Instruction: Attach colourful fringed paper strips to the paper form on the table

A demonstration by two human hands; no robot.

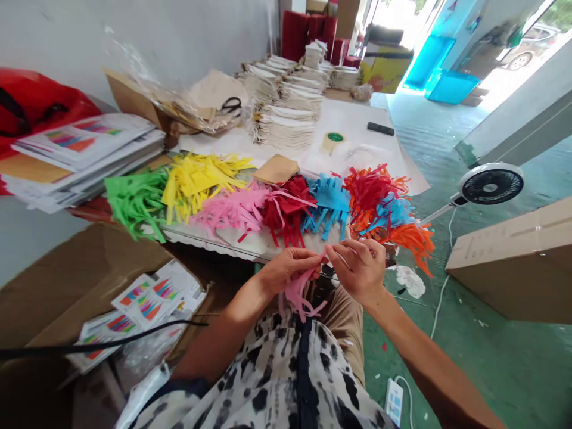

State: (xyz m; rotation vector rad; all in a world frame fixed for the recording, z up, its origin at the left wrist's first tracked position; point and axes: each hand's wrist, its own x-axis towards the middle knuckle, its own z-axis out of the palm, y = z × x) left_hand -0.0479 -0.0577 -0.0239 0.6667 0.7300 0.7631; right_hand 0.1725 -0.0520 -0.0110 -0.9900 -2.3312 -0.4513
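Observation:
Above my lap, my left hand [292, 267] pinches a pink fringed piece [300, 293], its cut strands hanging down. My right hand [361, 268] meets it at the fingertips, closed on the twisted upper end of the same piece. Just beyond the hands, fringed bunches lie along the table's near edge: green [136, 199], yellow [196, 185], pink [235, 208], dark red [290, 208] and blue [328, 199]. A mixed heap of red [373, 187] and orange [409, 238] fringes is at the right end.
Stacked cream bundles [286, 122], tape [333, 142], a black phone-like object [381, 128] and scissors [231, 105] are on the table. Printed sheets [84, 149] are piled left. A small fan [491, 183], a carton [513, 262] and a power strip [394, 400] are to the right.

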